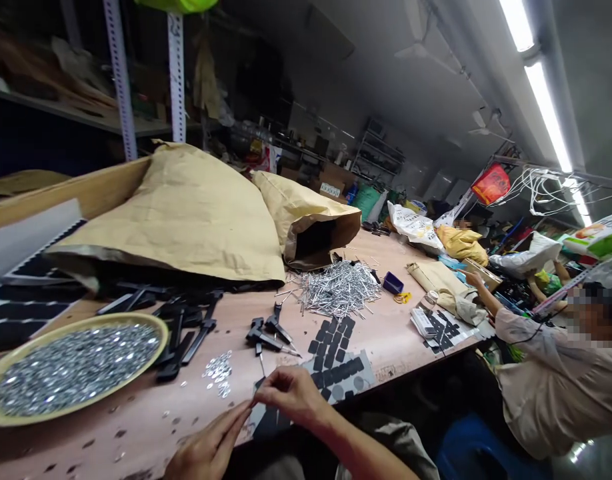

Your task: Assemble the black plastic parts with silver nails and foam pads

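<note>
My left hand (211, 447) reaches in at the bottom edge, fingers stretched toward my right hand. My right hand (289, 393) is pinched on a small dark piece by the grey sheet of black pads (336, 373), at the near edge of the wooden table (386, 333). Just beyond lie a few black plastic clips (269, 333), a little heap of shiny washers (219, 370) and a pile of metal pins (339, 287). A yellow bowl (6, 410) full of washers sits at the left.
Two big brown paper sacks (186, 213) lie across the table's back, black parts (181, 327) spilling from under one. Another person in a light shirt (546, 380) sits at the right, reaching to the table. Shelves and clutter fill the background.
</note>
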`<state>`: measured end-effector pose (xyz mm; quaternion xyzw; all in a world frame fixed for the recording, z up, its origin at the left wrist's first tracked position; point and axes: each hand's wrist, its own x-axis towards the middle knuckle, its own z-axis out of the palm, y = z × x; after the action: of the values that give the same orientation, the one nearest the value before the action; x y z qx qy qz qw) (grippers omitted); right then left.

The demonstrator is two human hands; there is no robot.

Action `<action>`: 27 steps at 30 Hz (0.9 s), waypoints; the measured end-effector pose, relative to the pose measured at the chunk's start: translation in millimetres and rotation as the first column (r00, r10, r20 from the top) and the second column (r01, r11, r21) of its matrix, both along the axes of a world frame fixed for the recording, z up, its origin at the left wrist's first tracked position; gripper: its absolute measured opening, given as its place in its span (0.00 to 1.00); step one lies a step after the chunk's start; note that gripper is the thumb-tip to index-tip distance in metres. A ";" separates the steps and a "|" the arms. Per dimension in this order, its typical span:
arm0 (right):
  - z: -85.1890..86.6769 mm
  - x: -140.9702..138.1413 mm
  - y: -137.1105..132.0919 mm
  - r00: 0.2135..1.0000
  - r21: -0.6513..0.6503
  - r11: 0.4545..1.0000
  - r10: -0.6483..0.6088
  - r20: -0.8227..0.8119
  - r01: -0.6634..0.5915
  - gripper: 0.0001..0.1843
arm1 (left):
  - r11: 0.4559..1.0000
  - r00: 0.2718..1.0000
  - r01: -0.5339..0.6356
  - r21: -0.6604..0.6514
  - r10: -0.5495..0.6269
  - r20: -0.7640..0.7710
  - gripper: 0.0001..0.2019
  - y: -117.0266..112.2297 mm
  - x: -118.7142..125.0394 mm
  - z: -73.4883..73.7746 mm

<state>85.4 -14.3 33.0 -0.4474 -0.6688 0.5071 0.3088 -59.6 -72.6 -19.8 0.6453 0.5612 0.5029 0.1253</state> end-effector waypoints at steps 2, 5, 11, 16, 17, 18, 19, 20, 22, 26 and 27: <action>0.8 1.5 2.3 0.999 -0.066 0.998 0.004 -0.046 -0.007 0.26 | 0.995 0.998 -0.015 0.101 0.020 -0.051 0.16 0.6 0.4 -4.5; 0.7 4.8 6.1 0.997 -0.089 0.996 -0.014 -0.076 0.007 0.27 | 0.974 0.992 -0.009 0.225 0.038 -0.122 0.19 3.2 0.6 -9.9; 2.9 7.5 8.0 0.997 -0.027 0.997 0.072 0.022 -0.072 0.24 | 0.994 0.998 0.038 0.103 -0.034 -0.047 0.17 -2.4 4.1 11.5; 9.0 11.7 16.0 0.976 0.229 0.950 0.200 0.081 -0.214 0.17 | 0.903 0.907 0.262 -0.340 -0.109 0.407 0.19 4.4 4.3 34.2; 9.2 13.0 18.5 0.968 0.259 0.933 0.234 0.086 -0.248 0.16 | 0.851 0.856 0.352 -0.390 -0.125 0.501 0.20 6.5 3.3 35.4; 9.2 14.3 20.4 0.961 0.284 0.918 0.260 0.091 -0.276 0.16 | 0.814 0.813 0.408 -0.414 -0.118 0.570 0.21 7.8 2.5 35.8; 8.9 15.5 21.8 0.956 0.309 0.905 0.276 0.098 -0.293 0.16 | 0.793 0.785 0.442 -0.420 -0.115 0.609 0.22 8.3 2.2 35.8; 8.3 16.7 22.6 0.953 0.334 0.893 0.281 0.110 -0.301 0.17 | 0.794 0.778 0.446 -0.413 -0.116 0.617 0.21 8.2 2.4 35.4; 6.3 18.6 22.9 0.954 0.389 0.872 0.263 0.145 -0.299 0.17 | 0.850 0.824 0.373 -0.372 -0.119 0.554 0.18 6.8 4.4 33.6; 1.0 20.4 21.9 0.958 0.458 0.847 0.188 0.216 -0.269 0.17 | 0.954 0.944 0.177 -0.241 -0.095 0.316 0.12 4.4 10.4 27.0; 0.0 20.5 21.7 0.959 0.460 0.848 0.178 0.221 -0.264 0.17 | 0.961 0.955 0.156 -0.228 -0.089 0.282 0.12 4.4 11.2 25.6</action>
<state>105.9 7.4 33.1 -0.3173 -0.8453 0.3156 0.2921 -48.4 -68.3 5.8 0.5842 0.5558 0.5031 0.3110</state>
